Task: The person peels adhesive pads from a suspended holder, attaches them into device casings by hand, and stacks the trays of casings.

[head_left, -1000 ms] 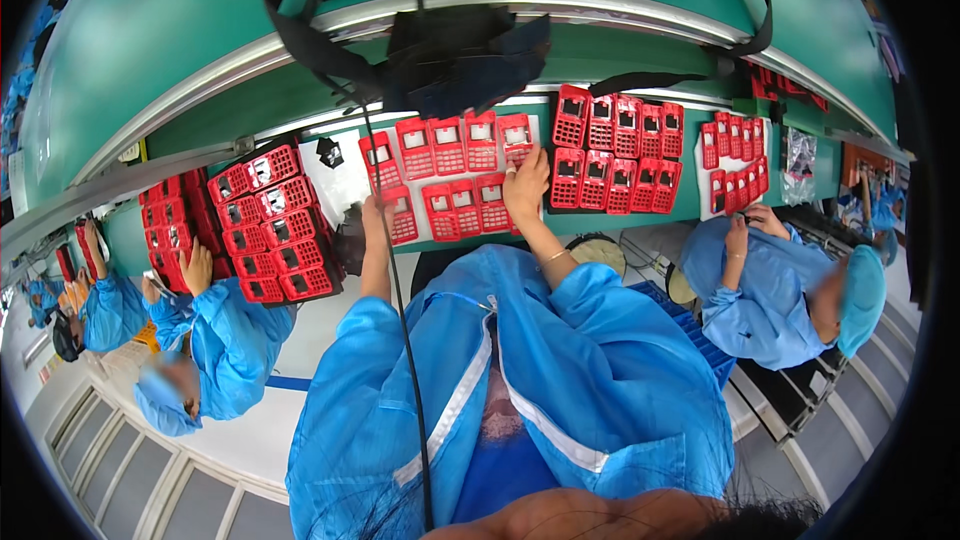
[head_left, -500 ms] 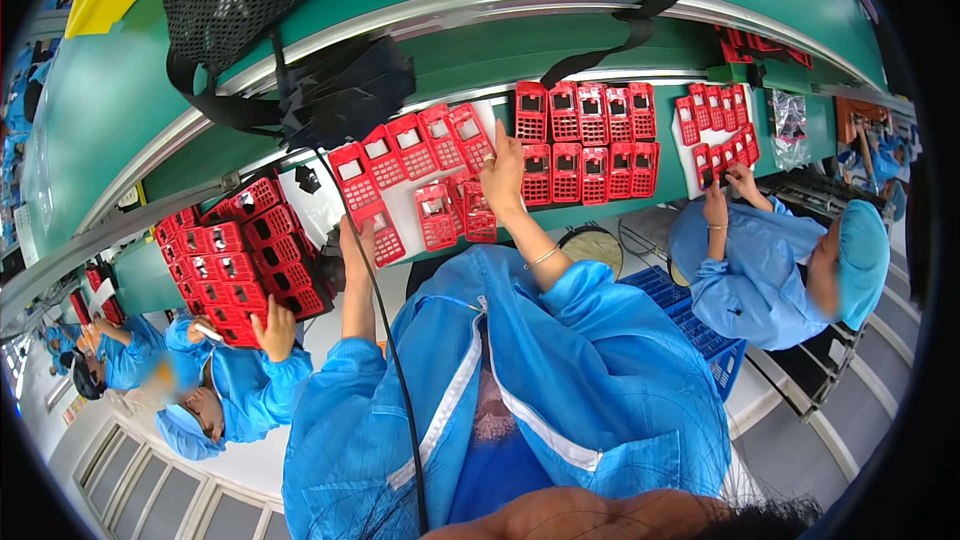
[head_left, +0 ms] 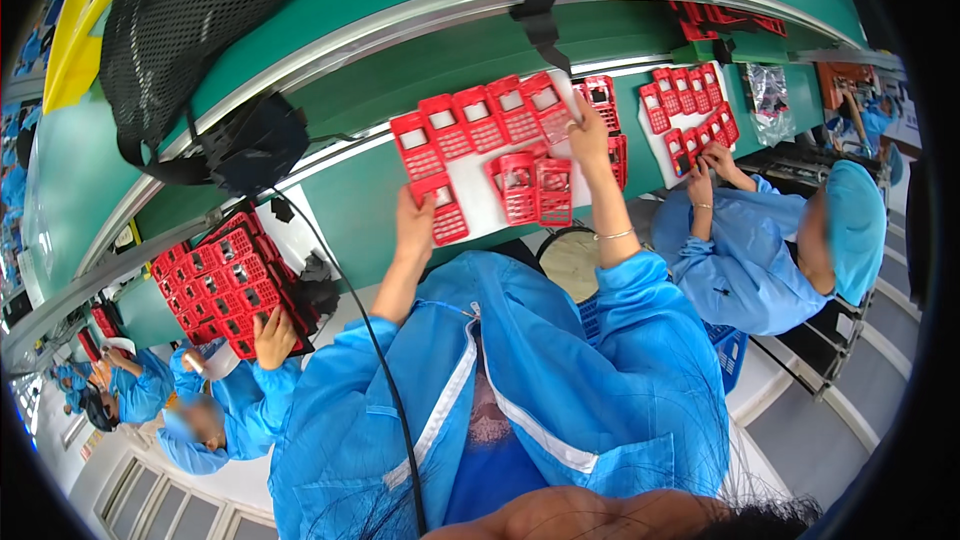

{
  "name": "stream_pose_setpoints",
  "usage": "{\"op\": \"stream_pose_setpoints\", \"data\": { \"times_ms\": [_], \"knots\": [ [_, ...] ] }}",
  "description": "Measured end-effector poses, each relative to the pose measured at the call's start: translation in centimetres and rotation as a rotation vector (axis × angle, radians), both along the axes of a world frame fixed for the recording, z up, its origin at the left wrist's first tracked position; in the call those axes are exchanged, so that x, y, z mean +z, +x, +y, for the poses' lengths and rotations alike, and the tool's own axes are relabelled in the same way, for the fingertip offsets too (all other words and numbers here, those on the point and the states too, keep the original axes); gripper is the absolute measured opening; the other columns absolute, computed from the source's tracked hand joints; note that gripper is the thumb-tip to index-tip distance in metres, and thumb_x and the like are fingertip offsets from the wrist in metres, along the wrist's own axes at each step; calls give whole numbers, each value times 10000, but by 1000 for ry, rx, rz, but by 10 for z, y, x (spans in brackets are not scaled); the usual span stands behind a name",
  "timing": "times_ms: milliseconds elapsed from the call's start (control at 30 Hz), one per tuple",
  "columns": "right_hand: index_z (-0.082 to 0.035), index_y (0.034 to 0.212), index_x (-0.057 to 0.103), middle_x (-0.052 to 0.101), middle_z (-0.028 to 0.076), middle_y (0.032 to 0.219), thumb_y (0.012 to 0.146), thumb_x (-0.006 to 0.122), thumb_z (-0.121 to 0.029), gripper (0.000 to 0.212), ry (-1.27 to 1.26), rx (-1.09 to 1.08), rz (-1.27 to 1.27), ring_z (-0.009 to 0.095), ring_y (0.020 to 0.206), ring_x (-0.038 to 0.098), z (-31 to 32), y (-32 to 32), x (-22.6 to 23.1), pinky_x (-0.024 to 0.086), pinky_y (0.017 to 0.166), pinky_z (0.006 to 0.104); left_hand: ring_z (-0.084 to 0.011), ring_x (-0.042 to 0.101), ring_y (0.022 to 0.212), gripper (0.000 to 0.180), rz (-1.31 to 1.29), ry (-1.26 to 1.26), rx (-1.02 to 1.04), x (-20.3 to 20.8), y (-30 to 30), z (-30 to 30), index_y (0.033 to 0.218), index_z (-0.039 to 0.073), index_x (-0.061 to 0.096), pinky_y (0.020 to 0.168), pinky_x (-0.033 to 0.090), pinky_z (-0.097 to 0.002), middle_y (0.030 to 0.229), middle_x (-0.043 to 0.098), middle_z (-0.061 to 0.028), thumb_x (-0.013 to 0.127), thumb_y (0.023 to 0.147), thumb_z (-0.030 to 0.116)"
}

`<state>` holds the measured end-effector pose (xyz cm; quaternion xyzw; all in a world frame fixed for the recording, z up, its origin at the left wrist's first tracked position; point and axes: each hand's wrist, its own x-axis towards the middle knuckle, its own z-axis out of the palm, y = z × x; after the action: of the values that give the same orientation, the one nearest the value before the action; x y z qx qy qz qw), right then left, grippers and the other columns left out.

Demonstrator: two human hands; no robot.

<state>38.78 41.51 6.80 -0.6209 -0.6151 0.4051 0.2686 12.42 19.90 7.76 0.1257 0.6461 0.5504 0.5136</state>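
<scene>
At frame centre, left hand (head_left: 413,225) and right hand (head_left: 590,140) hold the white board (head_left: 468,186) in closed grip; red covers (head_left: 452,140) already fill its upper row, lower ones overlap.

Green bench (head_left: 345,202), red casings (head_left: 475,122) mid-length on 1 white board (head_left: 475,185); can't tell if board touches or is lifted. Right of it, partly hidden casing group (head_left: 602,95). Toward right end: 2nd board (head_left: 655,152) with 2 rows, then clear bag (head_left: 768,110). Left part: white sheet (head_left: 303,238), black heap (head_left: 318,290) by near edge.
</scene>
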Motion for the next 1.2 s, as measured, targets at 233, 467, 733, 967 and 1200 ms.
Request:
{"op": "stream_pose_setpoints", "data": {
  "times_ms": [233, 467, 733, 967, 1200],
  "knots": [
    [-10, 1473, 450, 588, 185, 1346, 872, 541, 96, 617, -35, -102, 247, 213, 1209, 580, 56, 98, -31, 440, 1015, 294, -266, 627, 1036, 228, 227, -85, -69, -50, 83, 75, 1169, -35, 514, 929, 476, -360, 1131, 636, -195, 569, 970, 60],
    [-106, 1431, 524, 598, 148, 1288, 930, 648, -89, 516, 62, -168, 10, 246, 1104, 610, 32, 135, -46, 502, 912, 338, -423, 526, 1181, 458, 535, -115, -164, -80, 99, 81, 1360, -30, 431, 1018, 424, -454, 1312, 503, -290, 588, 936, 46],
    [-10, 1199, 635, 625, 172, 1066, 915, 712, -268, 392, 183, -177, -271, 306, 907, 635, -84, 99, -14, 515, 787, 393, -476, 256, 1428, 774, 1248, 241, -693, -25, 130, 74, 1505, 148, 399, 1161, 214, -629, 1529, 255, -320, 716, 802, 93],
    [32, 1169, 660, 695, 66, 952, 935, 709, -164, 309, 19, -300, 199, 123, 806, 627, -75, 112, -38, 511, 708, 271, -471, 121, 1486, 782, 1368, 472, -1156, -31, 178, 100, 1500, 176, 423, 1182, 163, -646, 1618, 208, -177, 732, 786, 96],
    [19, 1172, 683, 719, 61, 936, 937, 702, -145, 286, 100, -368, 108, 96, 782, 616, -23, 162, -48, 511, 704, 276, -465, 266, 1415, 832, 1086, 401, -1164, -7, 152, 87, 1490, 190, 434, 1201, 177, -592, 1491, 327, -266, 774, 733, 138]
  ]
}}
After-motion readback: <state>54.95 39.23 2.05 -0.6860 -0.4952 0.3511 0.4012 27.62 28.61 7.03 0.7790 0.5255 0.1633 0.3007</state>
